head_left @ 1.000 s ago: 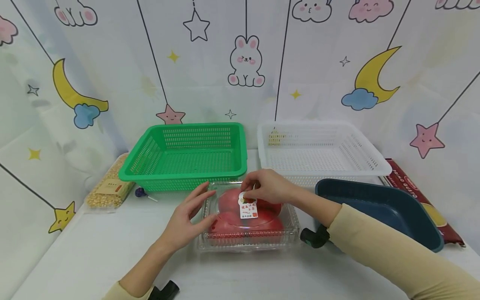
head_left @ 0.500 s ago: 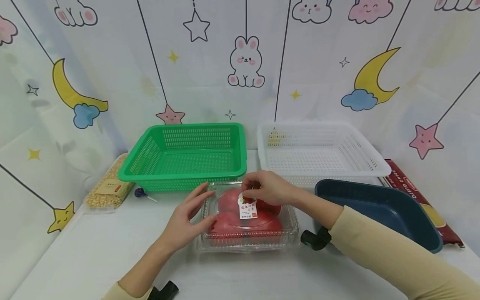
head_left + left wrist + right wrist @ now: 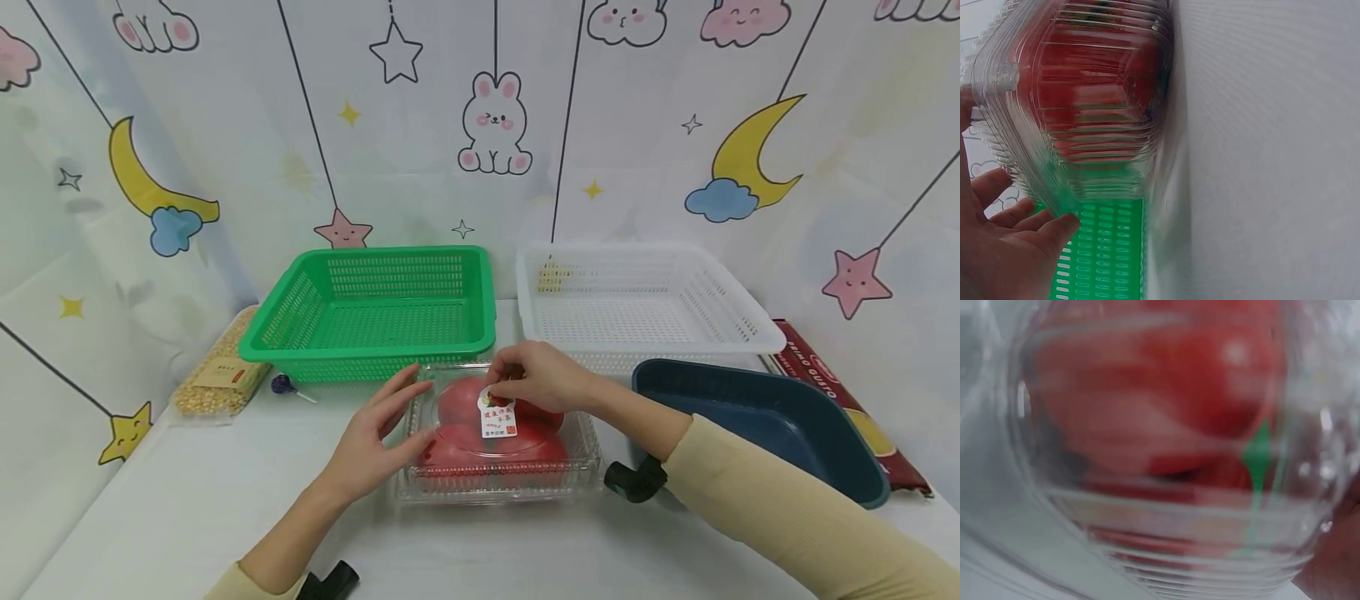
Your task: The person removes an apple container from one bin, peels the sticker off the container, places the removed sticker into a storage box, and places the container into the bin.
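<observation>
A clear plastic clamshell box (image 3: 581, 433) with several big red round fruits (image 3: 457, 450) inside sits in front of me. On its lid is a white paper label (image 3: 498, 423) with printed characters and a small picture. My right hand (image 3: 543, 375) pinches the label's top end between thumb and curled fingers, hiding that edge. My left hand (image 3: 375, 442) rests along the box's left side, fingers loosely spread. In the left wrist view its fingertips (image 3: 1066, 224) lie right at the rim near a corner. The right wrist view shows the box wall (image 3: 1179, 506) and red fruit close up, blurred.
Behind the box stand a green basket (image 3: 367, 350) and a white basket (image 3: 652, 346). A dark blue tray (image 3: 750, 425) lies at right, partly over a dark red packet (image 3: 885, 433). At left are a bag of yellow kernels (image 3: 217, 375) and a purple lollipop (image 3: 282, 384).
Both hands keep their places on the box and the label. The right forearm shifts only slightly; the label and box stay put.
</observation>
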A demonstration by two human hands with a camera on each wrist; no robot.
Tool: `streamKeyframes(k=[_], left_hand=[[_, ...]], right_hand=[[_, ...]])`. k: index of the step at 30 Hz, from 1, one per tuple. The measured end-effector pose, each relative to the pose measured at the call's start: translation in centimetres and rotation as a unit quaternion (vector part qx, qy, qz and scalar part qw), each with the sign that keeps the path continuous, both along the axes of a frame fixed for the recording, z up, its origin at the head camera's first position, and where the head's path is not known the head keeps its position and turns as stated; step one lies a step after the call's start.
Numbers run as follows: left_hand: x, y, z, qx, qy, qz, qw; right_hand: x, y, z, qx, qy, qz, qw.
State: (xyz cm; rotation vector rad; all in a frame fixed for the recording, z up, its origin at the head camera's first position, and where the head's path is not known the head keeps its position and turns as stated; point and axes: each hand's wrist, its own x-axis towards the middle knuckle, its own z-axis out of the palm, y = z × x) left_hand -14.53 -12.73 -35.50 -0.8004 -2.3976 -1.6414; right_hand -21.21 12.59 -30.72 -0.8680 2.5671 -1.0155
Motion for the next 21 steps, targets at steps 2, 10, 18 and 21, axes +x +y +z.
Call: streamKeyframes(k=[2, 10, 18, 21], left_hand=[[0.0, 0.0, 0.0, 0.001, 0.001, 0.0, 1.0], [0.0, 0.0, 0.0, -0.002, -0.003, 0.002, 1.0], [0.0, 0.0, 0.0, 0.001, -0.004, 0.001, 1.0], [0.0, 0.0, 0.1, 0.001, -0.005, 0.002, 1.0]], right_hand=[[0.0, 0.1, 0.0, -0.005, 0.0, 0.001, 1.0], [0.2, 0.4, 0.6, -0.024, -0.004, 0.007, 1.0], [0.8, 0.9, 1.6, -0.034, -0.005, 0.013, 0.999], [1.0, 1.0, 1.9, -0.039, -0.003, 0.013, 0.999]])
